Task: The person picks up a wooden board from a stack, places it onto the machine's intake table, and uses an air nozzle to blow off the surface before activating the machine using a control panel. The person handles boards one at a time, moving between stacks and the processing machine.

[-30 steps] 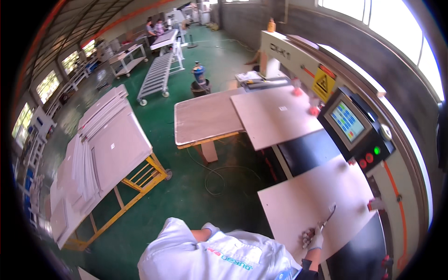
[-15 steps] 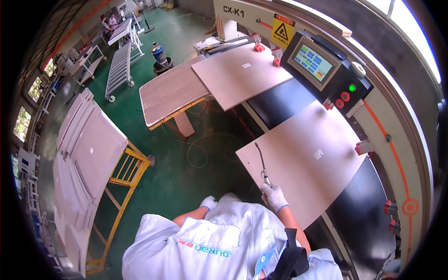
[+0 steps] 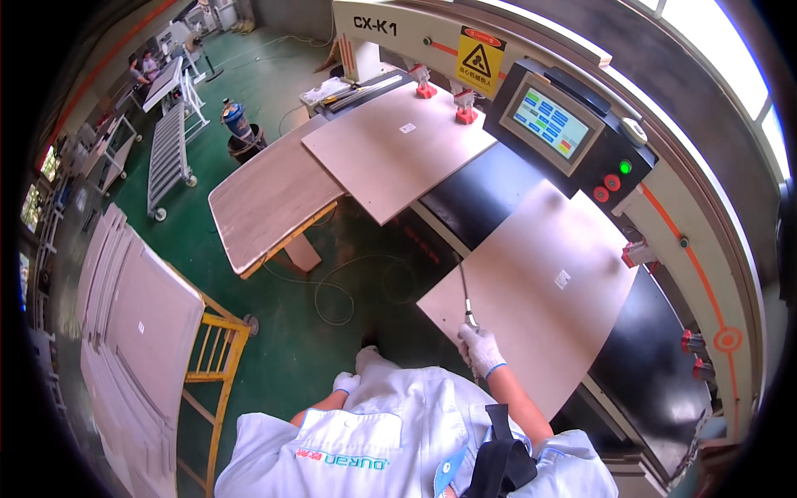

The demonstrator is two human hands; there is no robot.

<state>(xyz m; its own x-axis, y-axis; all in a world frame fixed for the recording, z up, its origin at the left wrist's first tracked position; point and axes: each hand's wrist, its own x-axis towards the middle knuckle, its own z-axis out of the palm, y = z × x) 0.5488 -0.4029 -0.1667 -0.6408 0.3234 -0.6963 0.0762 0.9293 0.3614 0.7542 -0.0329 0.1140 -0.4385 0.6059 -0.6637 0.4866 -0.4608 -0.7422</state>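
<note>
One slim metal hand tool with a long, thin dark nozzle shows just below and right of the frame's centre, pointing up the picture. A right hand in a white glove has its fingers wrapped firmly around the lower end. Behind tool and hand spreads a pale board bearing a small white label; whether the nozzle touches the board, I can't say from here. The gloved left hand sits at bottom centre, close beside the wearer's pale clothing, and I can't tell whether its fingers are apart or together.

Beyond the board, a black machine bed runs diagonally, with a second pale board upon it at upper centre, partly overlapping a low table. At upper right hangs a dark control box with a lit screen, a green button and two red ones.

A thin hose loops over the green floor near mid-frame. Down the left side, stacked boards rest on a yellow frame; at upper left stand a roller conveyor and a blue container.
</note>
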